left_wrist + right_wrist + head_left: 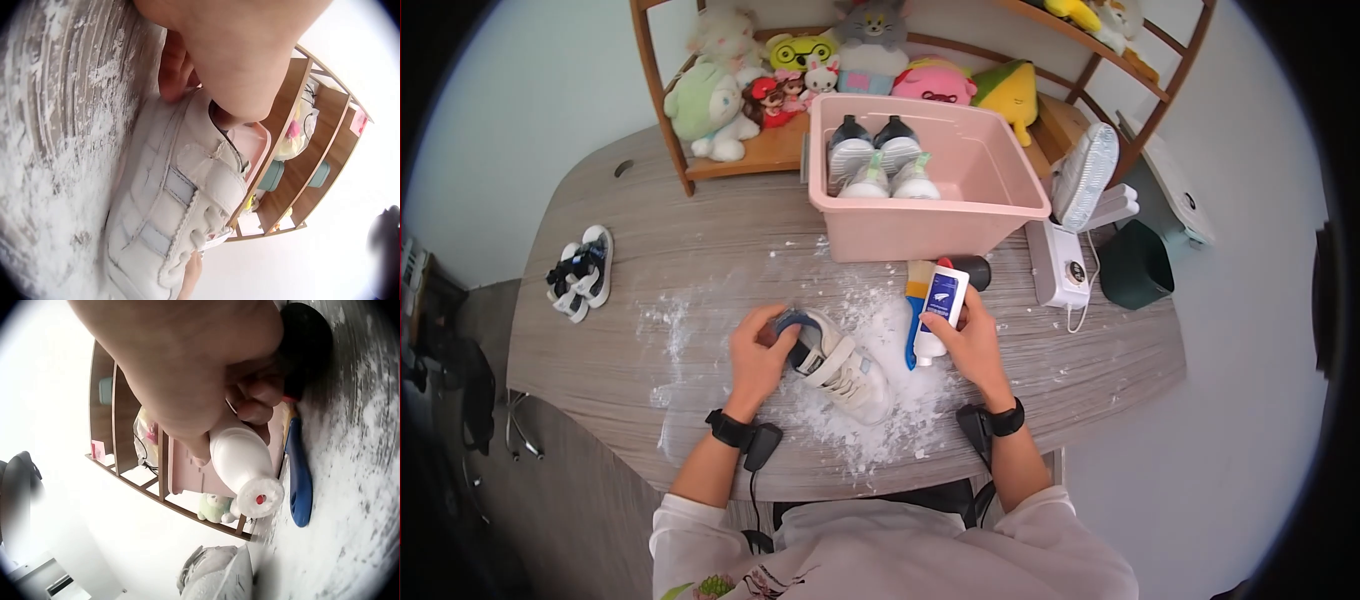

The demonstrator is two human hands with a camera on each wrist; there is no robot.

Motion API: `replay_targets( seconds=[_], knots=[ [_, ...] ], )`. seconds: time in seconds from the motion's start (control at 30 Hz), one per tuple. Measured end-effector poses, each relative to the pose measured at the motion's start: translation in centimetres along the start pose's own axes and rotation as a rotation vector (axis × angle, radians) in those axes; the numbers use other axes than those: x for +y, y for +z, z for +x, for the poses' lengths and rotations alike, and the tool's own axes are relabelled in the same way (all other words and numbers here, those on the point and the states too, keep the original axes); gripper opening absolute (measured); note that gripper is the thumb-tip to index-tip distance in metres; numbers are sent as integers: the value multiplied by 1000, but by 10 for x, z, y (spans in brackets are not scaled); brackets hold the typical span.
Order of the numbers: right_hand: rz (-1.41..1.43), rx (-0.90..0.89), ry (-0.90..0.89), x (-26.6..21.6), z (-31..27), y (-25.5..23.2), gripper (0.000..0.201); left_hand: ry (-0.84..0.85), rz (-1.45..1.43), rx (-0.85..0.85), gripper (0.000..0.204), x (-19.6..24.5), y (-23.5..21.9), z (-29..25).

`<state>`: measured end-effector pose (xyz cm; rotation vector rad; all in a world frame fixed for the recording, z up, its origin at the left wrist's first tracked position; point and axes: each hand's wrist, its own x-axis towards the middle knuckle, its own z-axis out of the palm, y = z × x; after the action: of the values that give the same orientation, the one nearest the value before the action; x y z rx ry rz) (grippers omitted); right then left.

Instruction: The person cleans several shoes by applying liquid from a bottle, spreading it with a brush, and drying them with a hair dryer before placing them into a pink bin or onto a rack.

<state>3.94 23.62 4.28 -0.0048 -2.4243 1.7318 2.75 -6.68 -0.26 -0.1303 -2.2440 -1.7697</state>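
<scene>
My left hand (762, 352) grips a white sneaker (845, 378) by its heel collar, thumb inside the opening, fingers along the outside. The shoe's toe points toward the lower right, and its strap and laces show in the left wrist view. In my right hand (972, 345) is a white squeeze bottle (943, 312) with a blue label, its nozzle end pointing down; the right wrist view shows the red hole in that tip. Just left of the bottle lies a brush (916, 315) with a blue handle. White powder (870, 330) is spread under and around the shoe.
Behind the hands, a pink bin (930, 225) holds several shoes. A black cylindrical object (973, 270) lies before it. A small pair of sneakers (581, 272) rests at far left. At right are a white device (1061, 262) with a cord and a dark green bin (1137, 265). Plush toys fill the shelf.
</scene>
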Motion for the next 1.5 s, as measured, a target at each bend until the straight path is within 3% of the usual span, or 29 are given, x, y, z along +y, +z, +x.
replay_targets(
  seconds=[0.2, 0.27, 0.5, 0.6, 0.67, 0.73, 0.77, 0.8, 0.87, 0.9, 1.03, 1.1, 1.3, 1.33, 1.37, 1.4, 1.5],
  knots=[
    [-447, 53, -28, -11, 0, -10, 50, 18, -11, -23, 30, -5, 1, 2],
    [-737, -8, -33, -7, 0, -10, 49, 46, -13, -14, 27, -4, 1, 2],
    [-855, 40, -82, 1, -3, -6, 47, 16, 23, 33, 21, -6, -1, 1],
    [-898, 103, -93, -6, -5, -5, 45, -130, -16, 49, 19, 2, -3, 1],
    [-881, 99, -80, -11, -8, -5, 43, -96, 7, -5, 19, -6, -4, 3],
    [-822, 292, -304, -20, -10, -2, 40, -158, -43, -21, 19, 3, -3, 3],
    [-732, 253, -461, -31, -13, 3, 38, -217, -99, -40, 20, 9, -5, 1],
    [-732, 250, -462, -36, -14, 8, 38, -218, -100, -38, 20, 8, -5, 2],
    [-480, -16, -522, -44, -17, 19, 41, -297, -208, -77, 21, 4, -6, 2],
    [-457, -185, -468, -50, -20, 23, 60, -298, -208, -75, 21, 4, -6, 2],
    [-332, -349, -551, -59, -30, 60, 82, -213, -232, -54, 20, -1, -5, 0],
    [-193, -381, -444, -60, -34, 75, 93, -193, -235, -67, 19, 1, -4, -2],
    [-139, -316, -428, -62, -35, 69, 93, -149, -183, -164, 22, -1, -5, -3],
    [-148, -314, -411, -62, -36, 63, 94, -201, -304, -219, 25, -3, -5, -3],
    [-153, -242, -459, -61, -36, 56, 93, -254, -424, -272, 29, -5, -4, -3],
    [-162, -235, -457, -61, -36, 46, 93, -252, -432, -282, 29, -6, -4, -3],
    [-167, 25, -533, -62, -31, 5, 92, -250, -408, -332, 35, 3, -6, -1]
  ],
)
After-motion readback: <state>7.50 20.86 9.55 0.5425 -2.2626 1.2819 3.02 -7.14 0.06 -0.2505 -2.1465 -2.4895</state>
